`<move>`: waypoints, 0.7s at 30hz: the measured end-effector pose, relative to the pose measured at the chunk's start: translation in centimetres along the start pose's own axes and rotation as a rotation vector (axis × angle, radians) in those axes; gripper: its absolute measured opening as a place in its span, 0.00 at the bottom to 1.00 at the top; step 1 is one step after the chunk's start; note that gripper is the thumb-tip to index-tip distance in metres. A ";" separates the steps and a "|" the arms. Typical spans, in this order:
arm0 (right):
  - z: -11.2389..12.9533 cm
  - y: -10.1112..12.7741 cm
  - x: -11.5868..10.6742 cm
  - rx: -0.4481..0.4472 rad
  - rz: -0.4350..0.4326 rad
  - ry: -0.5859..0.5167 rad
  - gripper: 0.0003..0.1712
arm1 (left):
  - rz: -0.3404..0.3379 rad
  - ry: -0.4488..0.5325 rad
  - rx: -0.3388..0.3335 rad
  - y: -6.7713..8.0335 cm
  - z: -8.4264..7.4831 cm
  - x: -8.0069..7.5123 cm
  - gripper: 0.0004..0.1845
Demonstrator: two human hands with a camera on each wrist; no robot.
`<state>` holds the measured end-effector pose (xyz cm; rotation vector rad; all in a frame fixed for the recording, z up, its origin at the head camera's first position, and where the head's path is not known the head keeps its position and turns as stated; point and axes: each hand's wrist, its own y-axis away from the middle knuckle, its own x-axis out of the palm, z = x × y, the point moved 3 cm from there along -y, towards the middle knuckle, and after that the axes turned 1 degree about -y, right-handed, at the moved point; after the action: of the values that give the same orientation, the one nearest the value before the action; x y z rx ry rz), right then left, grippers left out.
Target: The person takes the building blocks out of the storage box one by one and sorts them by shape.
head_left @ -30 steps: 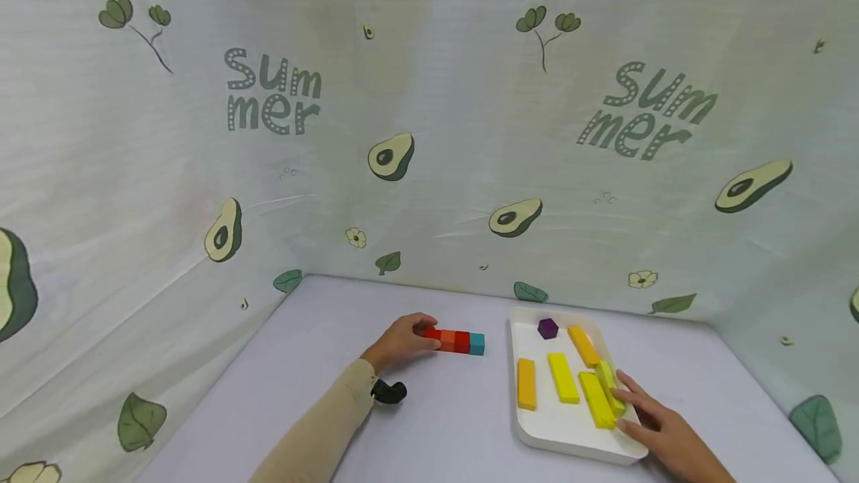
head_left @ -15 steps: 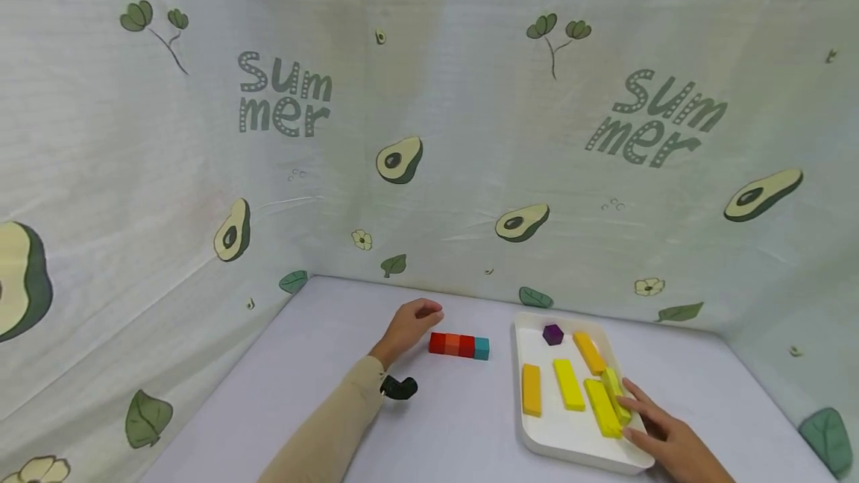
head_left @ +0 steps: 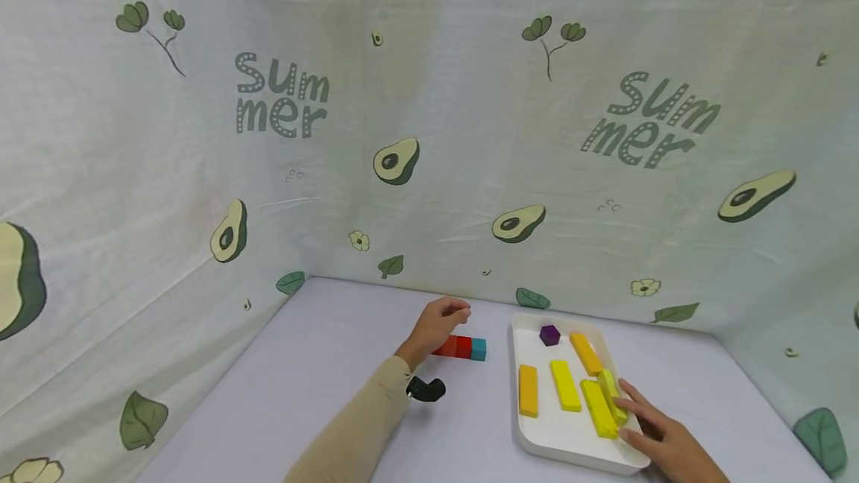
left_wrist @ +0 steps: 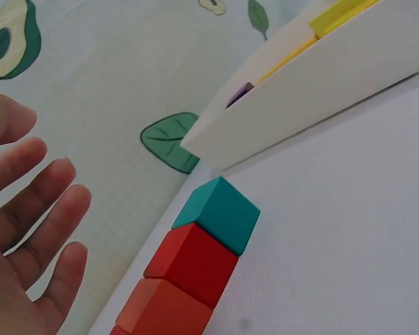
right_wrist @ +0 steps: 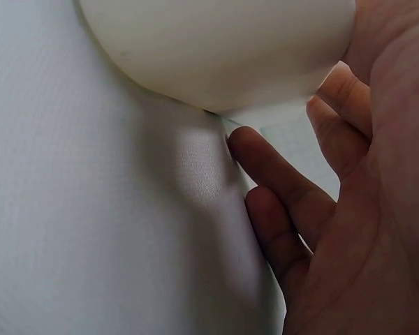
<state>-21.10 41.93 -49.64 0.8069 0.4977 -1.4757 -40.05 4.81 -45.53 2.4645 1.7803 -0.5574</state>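
Note:
A short row of cubes [head_left: 463, 347], red and orange with a teal one at its right end [head_left: 478, 349], lies on the table left of a white tray [head_left: 530, 442]. My left hand [head_left: 451, 313] hovers just over the row's left end, fingers relaxed and holding nothing. In the left wrist view the spread fingers [left_wrist: 38, 216] stay clear of the teal cube [left_wrist: 218, 213] and red cube [left_wrist: 192, 262]. My right hand [head_left: 634, 412] rests with straight fingers on the tray's near right rim, touching a yellow bar [head_left: 612, 392]. The right wrist view shows the hand [right_wrist: 300, 174] under the tray corner [right_wrist: 216, 49].
The tray holds a purple hexagon block [head_left: 549, 335], two orange bars [head_left: 528, 390] and several yellow bars [head_left: 565, 385]. Printed cloth walls [head_left: 403, 170] close in the table at the back and both sides. A black wrist mount [head_left: 426, 389] hangs under my left sleeve.
My left hand let go of the cube row's left end, lifted and moved right above it. The right hand stayed on the tray.

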 end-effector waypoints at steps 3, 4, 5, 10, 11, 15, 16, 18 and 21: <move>0.0 0.0 0.0 -0.002 0.000 0.003 0.43 | 0.021 0.028 0.018 -0.2 -0.4 0.9 0.14; 0.0 0.0 0.0 -0.003 -0.001 -0.001 0.43 | 0.027 0.041 0.025 -0.2 -0.5 1.2 0.13; -0.1 0.0 0.0 -0.004 -0.003 -0.002 0.43 | 0.031 0.046 0.031 -0.2 -0.7 1.6 0.12; -0.2 -0.1 0.1 -0.015 -0.013 -0.006 0.43 | 0.047 0.082 0.012 -0.4 -1.7 3.5 0.11; -0.3 -0.1 0.0 -0.017 -0.013 -0.004 0.43 | 0.050 0.088 0.005 -0.5 -1.9 3.9 0.11; -0.2 0.0 0.0 -0.022 -0.010 -0.009 0.43 | 0.051 0.096 -0.017 -0.7 -2.6 5.8 0.12; -0.2 0.0 0.0 -0.021 -0.009 -0.010 0.43 | 0.049 0.092 -0.023 -0.8 -2.8 6.2 0.12; -0.2 0.1 0.0 -0.016 -0.008 -0.015 0.43 | 0.040 0.080 -0.038 -1.0 -3.1 7.0 0.12; -0.1 0.1 0.1 -0.006 -0.007 -0.020 0.43 | 0.026 0.065 -0.068 -1.3 -3.4 8.0 0.11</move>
<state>-21.00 41.98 -49.75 0.7855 0.4898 -1.4871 -38.22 13.36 -44.68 2.4832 1.7563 -0.4120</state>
